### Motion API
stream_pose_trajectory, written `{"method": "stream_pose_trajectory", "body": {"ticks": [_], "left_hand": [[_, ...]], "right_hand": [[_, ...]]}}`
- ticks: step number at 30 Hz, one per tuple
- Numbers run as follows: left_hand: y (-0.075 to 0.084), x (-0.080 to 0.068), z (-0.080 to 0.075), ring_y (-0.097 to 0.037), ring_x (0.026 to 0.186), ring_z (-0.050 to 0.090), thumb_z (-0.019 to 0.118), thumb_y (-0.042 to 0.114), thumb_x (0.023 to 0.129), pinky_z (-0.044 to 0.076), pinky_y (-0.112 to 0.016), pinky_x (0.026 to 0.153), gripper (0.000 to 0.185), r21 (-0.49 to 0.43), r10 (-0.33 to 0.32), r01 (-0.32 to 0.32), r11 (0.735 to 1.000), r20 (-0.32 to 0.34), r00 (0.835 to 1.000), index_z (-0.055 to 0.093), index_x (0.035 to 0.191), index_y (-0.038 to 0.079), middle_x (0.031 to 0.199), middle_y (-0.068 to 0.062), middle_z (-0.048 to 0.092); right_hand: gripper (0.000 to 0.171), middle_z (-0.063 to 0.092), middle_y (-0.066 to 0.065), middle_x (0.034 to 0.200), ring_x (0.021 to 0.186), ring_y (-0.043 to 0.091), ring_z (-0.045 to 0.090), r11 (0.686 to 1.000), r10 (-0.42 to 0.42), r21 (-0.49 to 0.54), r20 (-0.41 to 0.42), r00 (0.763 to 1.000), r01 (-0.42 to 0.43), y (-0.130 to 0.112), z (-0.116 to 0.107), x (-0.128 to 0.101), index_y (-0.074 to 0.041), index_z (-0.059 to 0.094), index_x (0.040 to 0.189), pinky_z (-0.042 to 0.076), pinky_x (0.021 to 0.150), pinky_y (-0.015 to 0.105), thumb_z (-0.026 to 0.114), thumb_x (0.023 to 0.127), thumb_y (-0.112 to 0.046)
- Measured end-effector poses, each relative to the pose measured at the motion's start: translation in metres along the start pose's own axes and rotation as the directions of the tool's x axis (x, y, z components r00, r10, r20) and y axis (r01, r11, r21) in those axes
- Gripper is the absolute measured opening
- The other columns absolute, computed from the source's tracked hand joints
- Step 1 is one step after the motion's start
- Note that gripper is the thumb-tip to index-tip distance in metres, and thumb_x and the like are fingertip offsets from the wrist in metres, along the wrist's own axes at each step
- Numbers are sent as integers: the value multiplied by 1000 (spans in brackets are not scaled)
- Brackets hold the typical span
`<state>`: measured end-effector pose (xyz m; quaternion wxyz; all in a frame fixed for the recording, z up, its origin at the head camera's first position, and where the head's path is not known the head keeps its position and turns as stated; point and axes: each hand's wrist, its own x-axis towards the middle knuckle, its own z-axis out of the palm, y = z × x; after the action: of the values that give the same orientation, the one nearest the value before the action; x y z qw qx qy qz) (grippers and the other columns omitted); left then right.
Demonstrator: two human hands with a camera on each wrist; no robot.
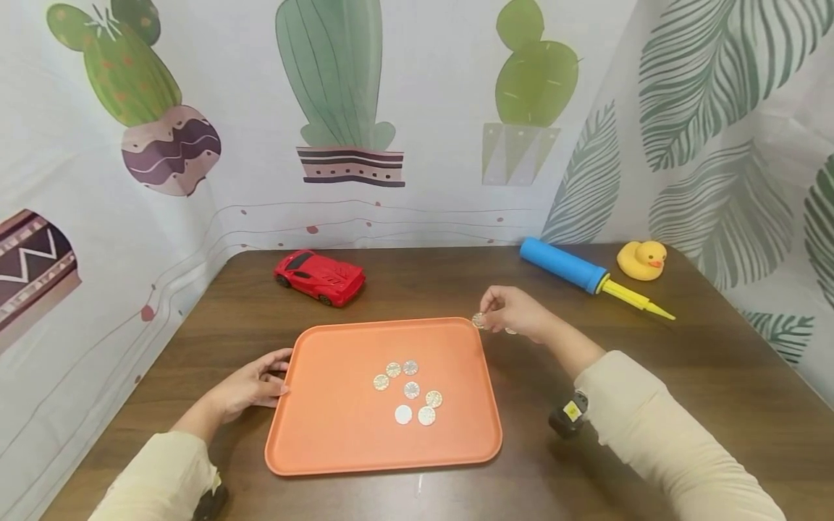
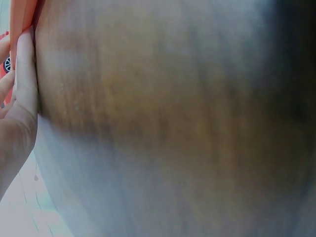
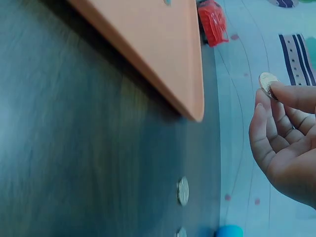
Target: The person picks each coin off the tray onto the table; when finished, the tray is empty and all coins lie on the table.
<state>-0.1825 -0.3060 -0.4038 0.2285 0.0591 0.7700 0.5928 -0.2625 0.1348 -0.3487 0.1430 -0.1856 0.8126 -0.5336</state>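
Note:
My right hand [image 1: 517, 312] pinches a coin [image 3: 267, 84] between thumb and fingertips, just above the far right corner of the orange tray [image 1: 332, 427]. On the tray lie several silvery and gold-toned coins [image 1: 411, 390], spread around its middle and right. Beneath my right hand, a loose coin [image 1: 511, 331] shows on the table, partly hidden; the right wrist view has two there, one coin [image 3: 182, 191] whole and another cut off by the frame. My left hand [image 1: 244, 391] touches the tray's left rim, its fingers fairly straight along the side in the left wrist view.
Behind the tray sits a red toy car [image 1: 321, 277] at the left. At the back right lie a blue and yellow hand pump [image 1: 565, 265] and a yellow rubber duck [image 1: 641, 260]. A printed cloth hangs along the back of the brown table [image 1: 417, 278].

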Motion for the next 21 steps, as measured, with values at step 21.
{"method": "stream_pose_trajectory", "body": {"ticks": [21], "left_hand": [[4,0,0,-20,88,50,55,1,80,47,-41,72,72,1,6,-6,1000,24,1000,8,134,-5,121,-28,25]], "right_hand": [[19,51,10,76,75,29,56,994,85,-44,-206,975,-96,34,-67,-39,9,45,88,48,68,37,58,79,-1]]}}
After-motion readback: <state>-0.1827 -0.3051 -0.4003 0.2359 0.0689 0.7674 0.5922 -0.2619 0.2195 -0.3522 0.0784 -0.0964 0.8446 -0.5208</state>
